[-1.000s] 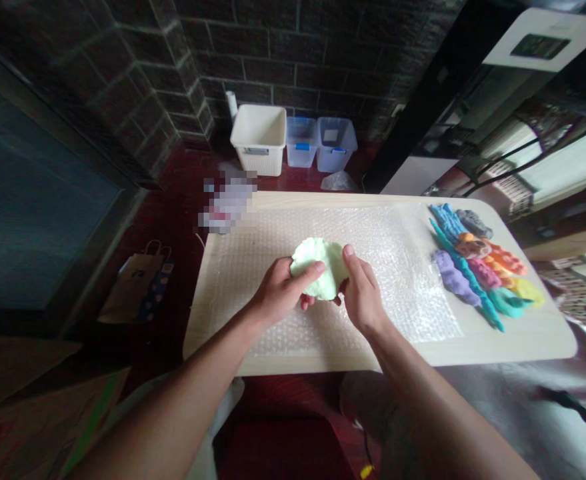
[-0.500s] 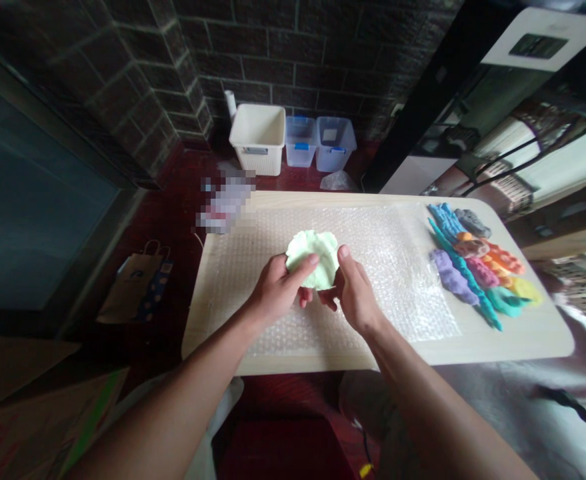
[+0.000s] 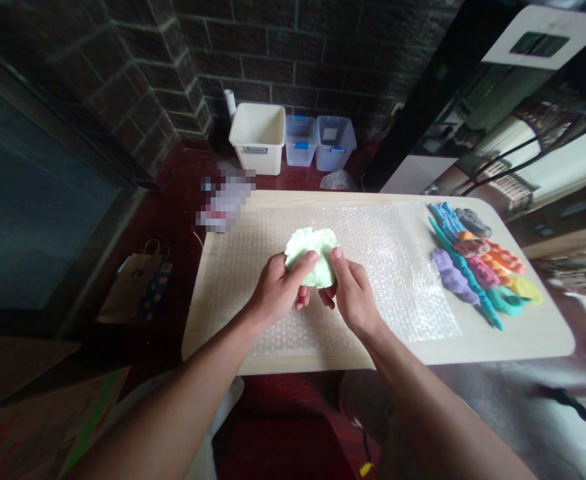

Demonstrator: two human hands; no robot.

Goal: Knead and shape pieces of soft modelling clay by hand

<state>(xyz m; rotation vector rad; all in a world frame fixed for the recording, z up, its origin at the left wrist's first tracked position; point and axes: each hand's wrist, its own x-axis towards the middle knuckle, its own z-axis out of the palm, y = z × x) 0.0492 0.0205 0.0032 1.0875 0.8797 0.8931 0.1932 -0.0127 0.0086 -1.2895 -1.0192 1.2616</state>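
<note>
Well, both hands are busy with one pale green piece (image 3: 325, 261), a flat, roundish pat of something dough-like with an uneven edge. It is held up between them, above the bubble wrap (image 3: 397, 280) that covers much of the desk (image 3: 533, 341). The left hand (image 3: 277, 287) is curled round its left side, thumb laid across the top face and fingers tucked below, closed about as far as the piece allows. The right hand (image 3: 355, 287) pinches the opposite edge, thumb on the rim, fingers bent beneath; how firmly either one presses, I can't tell from here.

Toward the right end of the desk sits a bright cluster: a blue piece (image 3: 446, 220) and a grey piece (image 3: 473, 222) at the far side, a long teal strip (image 3: 487, 308) slanting past a purple lump (image 3: 453, 277), and a pink piece (image 3: 481, 271) close by. On the floor beyond the desk stand a cream bin (image 3: 260, 158) and two clear boxes (image 3: 333, 159) in a row, and a brown paper bag (image 3: 124, 290) is off to the left.
</note>
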